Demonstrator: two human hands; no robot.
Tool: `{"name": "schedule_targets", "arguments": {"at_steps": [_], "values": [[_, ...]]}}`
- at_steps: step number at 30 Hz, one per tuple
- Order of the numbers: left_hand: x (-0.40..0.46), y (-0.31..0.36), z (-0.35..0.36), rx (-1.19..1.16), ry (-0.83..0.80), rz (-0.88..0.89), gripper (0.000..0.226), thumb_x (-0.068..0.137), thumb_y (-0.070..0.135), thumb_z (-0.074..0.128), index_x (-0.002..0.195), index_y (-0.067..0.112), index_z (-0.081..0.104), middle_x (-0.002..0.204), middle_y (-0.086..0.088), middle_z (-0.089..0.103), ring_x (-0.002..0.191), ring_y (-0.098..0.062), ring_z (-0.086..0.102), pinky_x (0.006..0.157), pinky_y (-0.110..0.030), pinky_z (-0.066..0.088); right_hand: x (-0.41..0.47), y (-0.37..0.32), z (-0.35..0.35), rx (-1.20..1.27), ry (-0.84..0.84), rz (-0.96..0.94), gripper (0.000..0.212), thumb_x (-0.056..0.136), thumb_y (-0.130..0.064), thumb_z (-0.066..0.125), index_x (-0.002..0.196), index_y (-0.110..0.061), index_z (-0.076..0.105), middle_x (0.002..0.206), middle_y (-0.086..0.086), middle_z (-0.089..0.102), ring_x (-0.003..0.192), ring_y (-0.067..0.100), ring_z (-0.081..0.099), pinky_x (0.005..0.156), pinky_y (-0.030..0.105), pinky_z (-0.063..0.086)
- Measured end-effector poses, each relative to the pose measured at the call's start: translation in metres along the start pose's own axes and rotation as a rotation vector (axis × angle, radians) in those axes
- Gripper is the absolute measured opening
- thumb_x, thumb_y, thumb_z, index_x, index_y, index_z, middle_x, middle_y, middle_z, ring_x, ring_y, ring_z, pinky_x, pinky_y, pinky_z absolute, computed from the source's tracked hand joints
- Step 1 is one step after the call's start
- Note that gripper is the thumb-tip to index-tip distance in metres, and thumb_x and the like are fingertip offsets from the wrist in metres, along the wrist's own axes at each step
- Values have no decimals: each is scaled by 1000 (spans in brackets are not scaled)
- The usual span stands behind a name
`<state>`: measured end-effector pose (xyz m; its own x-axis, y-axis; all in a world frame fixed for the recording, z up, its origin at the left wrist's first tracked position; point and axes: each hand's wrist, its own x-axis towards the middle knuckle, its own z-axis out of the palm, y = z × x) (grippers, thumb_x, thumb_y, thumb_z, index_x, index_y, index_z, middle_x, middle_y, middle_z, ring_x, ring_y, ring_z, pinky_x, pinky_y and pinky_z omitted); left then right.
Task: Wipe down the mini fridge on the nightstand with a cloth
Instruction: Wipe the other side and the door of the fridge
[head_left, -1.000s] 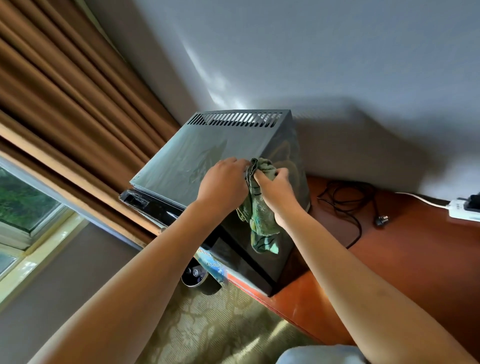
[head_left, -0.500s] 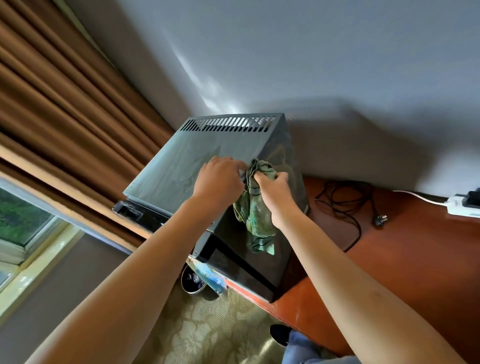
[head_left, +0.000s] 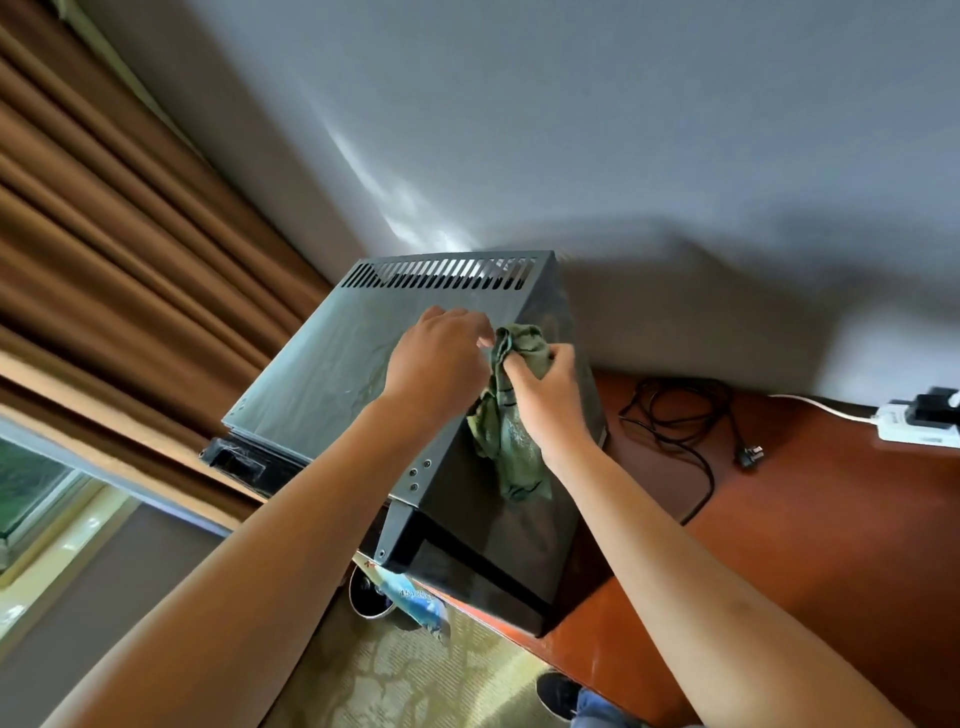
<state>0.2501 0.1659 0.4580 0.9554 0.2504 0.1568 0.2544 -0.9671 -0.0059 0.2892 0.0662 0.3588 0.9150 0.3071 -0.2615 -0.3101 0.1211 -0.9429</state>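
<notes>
A dark grey mini fridge (head_left: 332, 374) with a slotted vent along its back edge stands on the reddish wooden nightstand (head_left: 810, 545). A crumpled green cloth (head_left: 511, 441) hangs over the fridge's right top edge and down its dark side. My right hand (head_left: 545, 389) grips the cloth near its top. My left hand (head_left: 439, 353) sits on the fridge top with curled fingers pinching the cloth's upper left corner. The pinched fingertips are partly hidden by the hand itself.
A black power cord with a plug (head_left: 685, 426) lies coiled on the nightstand right of the fridge. A white power strip (head_left: 914, 426) sits at the far right. Brown curtains (head_left: 114, 249) hang on the left. Patterned carpet (head_left: 405, 680) and a blue packet (head_left: 415, 603) lie below.
Both hands have stayed at the fridge's right top edge with the cloth. The view has shifted a little, and the cloth bunches higher between the hands.
</notes>
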Motion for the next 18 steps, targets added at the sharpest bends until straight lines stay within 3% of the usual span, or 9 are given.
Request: {"name": "schedule_targets", "arguments": {"at_steps": [3,6,8,11,14,16,18], "values": [[-1,-2,4,-14,-47,19,45,93,2,45,121,25,70,122,5,68,123,-16,52,92,-33,49,4,15,-8,-36,27,173,35,96,-48,55,113,-21,41,101,4,59,88,19,60,81,43,52],[3,-3,9,-27,-33,9,46,91,1,44,120,26,69,115,6,70,116,-16,55,84,-30,48,4,17,-15,-137,-68,305,44,97,-48,53,121,-16,36,100,4,54,82,17,53,71,37,46],[7,-2,10,-34,-28,-14,47,89,2,45,122,27,67,111,5,71,110,-17,57,80,-31,48,2,8,-15,-114,-124,267,43,97,-42,57,122,-14,36,101,5,55,82,16,54,64,33,43],[13,0,13,-19,-16,-43,41,94,8,46,125,27,65,110,0,69,106,-22,60,76,-34,48,5,-11,-8,9,-133,97,41,94,-36,63,120,-15,39,107,6,60,90,16,59,66,33,48],[12,0,16,-24,7,-44,39,95,9,45,126,23,64,109,-3,69,105,-26,62,77,-34,49,9,-15,-2,-70,-33,-60,34,93,-42,61,111,-21,39,97,5,63,80,18,62,69,44,53],[9,-2,17,-37,14,-35,41,96,8,46,130,21,65,118,-2,69,111,-24,60,82,-32,47,13,-5,-5,-149,30,-50,29,97,-45,54,107,-24,37,92,5,64,76,21,63,71,47,53],[8,-3,18,-39,4,-16,41,96,7,47,129,21,66,120,-1,67,113,-23,58,82,-29,43,15,3,-14,-164,20,99,32,100,-46,49,115,-20,37,98,8,60,78,20,58,78,47,52]]}}
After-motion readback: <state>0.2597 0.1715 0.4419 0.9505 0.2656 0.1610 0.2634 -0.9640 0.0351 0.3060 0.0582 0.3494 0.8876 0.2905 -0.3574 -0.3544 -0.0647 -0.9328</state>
